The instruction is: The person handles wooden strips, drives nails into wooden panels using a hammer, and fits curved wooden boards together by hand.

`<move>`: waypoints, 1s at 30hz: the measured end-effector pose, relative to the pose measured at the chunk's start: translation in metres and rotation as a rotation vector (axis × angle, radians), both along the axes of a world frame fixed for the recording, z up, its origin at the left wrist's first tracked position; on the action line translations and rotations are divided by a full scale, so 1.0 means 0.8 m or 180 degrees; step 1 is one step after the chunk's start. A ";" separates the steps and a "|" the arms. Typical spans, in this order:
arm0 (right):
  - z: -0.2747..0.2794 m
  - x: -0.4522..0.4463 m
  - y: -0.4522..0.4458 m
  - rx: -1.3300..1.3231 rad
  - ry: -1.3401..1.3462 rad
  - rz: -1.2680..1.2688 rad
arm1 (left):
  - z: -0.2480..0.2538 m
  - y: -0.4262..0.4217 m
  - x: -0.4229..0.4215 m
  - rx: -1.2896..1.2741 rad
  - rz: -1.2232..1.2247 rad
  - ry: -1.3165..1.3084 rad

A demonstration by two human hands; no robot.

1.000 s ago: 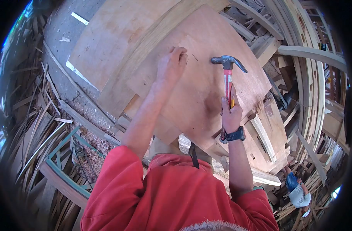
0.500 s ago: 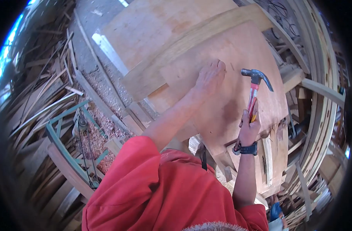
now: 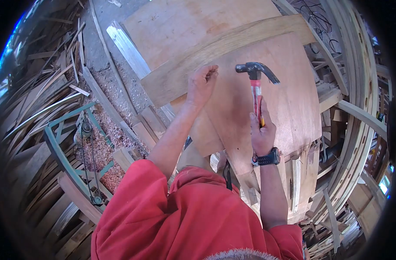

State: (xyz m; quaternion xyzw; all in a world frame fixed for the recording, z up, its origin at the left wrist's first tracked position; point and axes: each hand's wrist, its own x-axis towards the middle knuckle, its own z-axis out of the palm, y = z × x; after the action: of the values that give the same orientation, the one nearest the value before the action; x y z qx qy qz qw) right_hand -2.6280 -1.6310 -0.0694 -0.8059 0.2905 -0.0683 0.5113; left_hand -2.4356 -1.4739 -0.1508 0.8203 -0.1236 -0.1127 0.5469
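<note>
My right hand [image 3: 263, 135] is wrapped round the red handle of a claw hammer [image 3: 256, 89]. The dark hammer head is raised over a plywood sheet [image 3: 284, 99], its claw pointing right. To the left, my left hand [image 3: 201, 86] has its fingers curled together by the near edge of a long curved wooden strip [image 3: 232, 43]. Whatever those fingertips pinch, if anything, is too small to make out. The strip lies across the plywood from lower left to upper right.
A green metal frame with a pulley and belt [image 3: 86, 128] stands at left among wood shavings [image 3: 107, 151]. Loose timber offcuts [image 3: 42, 99] are heaped beyond it. Curved wooden ribs [image 3: 360, 99] rise along the right, and a beam [image 3: 362, 116] juts from them.
My left hand has moved left, off the plywood toward the strip, and its fingers have curled in. My right hand has carried the hammer left and slightly up.
</note>
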 end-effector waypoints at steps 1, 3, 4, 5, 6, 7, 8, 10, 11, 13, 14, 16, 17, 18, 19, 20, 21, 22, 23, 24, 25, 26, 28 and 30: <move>-0.001 0.004 0.002 -0.0120 -0.0091 0.0065 | 0.001 -0.001 0.002 0.0033 0.0021 -0.0184; -0.001 0.008 0.004 -0.0160 -0.0088 0.0127 | 0.006 0.000 0.010 0.0195 0.0003 -0.0389; -0.001 0.009 0.003 -0.0174 -0.0085 0.0148 | 0.008 -0.001 0.011 0.0375 -0.0023 -0.0595; -0.001 0.010 0.003 -0.0203 -0.0005 0.0223 | 0.002 -0.001 0.009 0.0375 -0.0019 -0.0591; -0.001 0.013 0.005 -0.0227 0.0068 0.0301 | -0.003 -0.002 0.008 0.0357 0.0078 -0.0770; -0.003 0.016 0.007 -0.0227 0.0062 0.0309 | -0.008 -0.002 0.007 0.0337 0.0177 -0.0953; -0.005 0.020 0.010 -0.0250 -0.0046 0.0303 | -0.010 -0.002 0.009 0.0333 0.0185 -0.0958; -0.007 0.025 0.012 -0.0273 -0.0143 0.0300 | -0.014 -0.003 0.008 0.0421 0.0221 -0.1067; -0.006 0.027 0.011 -0.0283 -0.0089 0.0349 | -0.015 -0.006 0.007 0.0426 0.0224 -0.1063; -0.001 0.031 0.012 -0.0304 -0.0028 0.0404 | -0.016 -0.010 0.005 0.0617 0.0295 -0.1067; 0.003 0.033 0.013 -0.0430 -0.0006 0.0484 | -0.018 -0.011 0.004 0.0610 0.0299 -0.1059; 0.005 0.040 0.017 -0.0558 0.0014 0.0567 | -0.021 -0.010 0.004 0.0705 0.0368 -0.0979; 0.005 0.043 0.020 -0.0722 -0.0210 0.0602 | -0.021 -0.010 0.003 0.0709 0.0373 -0.0970; 0.004 0.046 0.021 -0.0886 -0.0437 0.0633 | -0.020 -0.012 0.003 0.0594 0.0396 -0.0954; 0.002 0.047 0.020 -0.0886 -0.0435 0.0638 | -0.019 -0.012 0.003 0.0478 0.0419 -0.0940; -0.001 0.048 0.020 -0.1087 -0.0308 0.0825 | -0.020 -0.011 0.004 0.0474 0.0423 -0.0939; -0.002 0.049 0.019 -0.1291 -0.0179 0.1012 | -0.020 -0.009 0.004 0.0532 0.0433 -0.0885; 0.000 0.049 0.019 -0.1299 -0.0172 0.1012 | -0.019 -0.008 0.003 0.0590 0.0437 -0.0827; 0.004 0.052 0.018 -0.1346 0.0045 0.1100 | -0.020 -0.009 0.003 0.0577 0.0436 -0.0828; 0.008 0.055 0.018 -0.1386 0.0258 0.1192 | -0.021 -0.008 0.004 0.0529 0.0407 -0.0878; 0.011 0.055 0.019 -0.1381 0.0260 0.1198 | -0.023 -0.008 0.003 0.0493 0.0378 -0.0922; 0.016 0.054 0.023 -0.1303 0.0091 0.1049 | -0.023 -0.008 0.003 0.0500 0.0386 -0.0915; 0.021 0.056 0.024 -0.1218 -0.0072 0.0905 | -0.023 -0.009 0.004 0.0569 0.0394 -0.0974; 0.024 0.058 0.018 -0.1354 0.0342 0.1285 | -0.022 -0.007 0.003 0.0605 0.0381 -0.0950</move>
State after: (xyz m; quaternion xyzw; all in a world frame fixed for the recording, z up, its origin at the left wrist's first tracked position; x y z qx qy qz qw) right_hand -2.5819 -1.6164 -0.0500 -0.9389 0.1301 0.0180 0.3180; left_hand -2.4335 -1.4793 -0.1684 0.8818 -0.1431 0.0318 0.4482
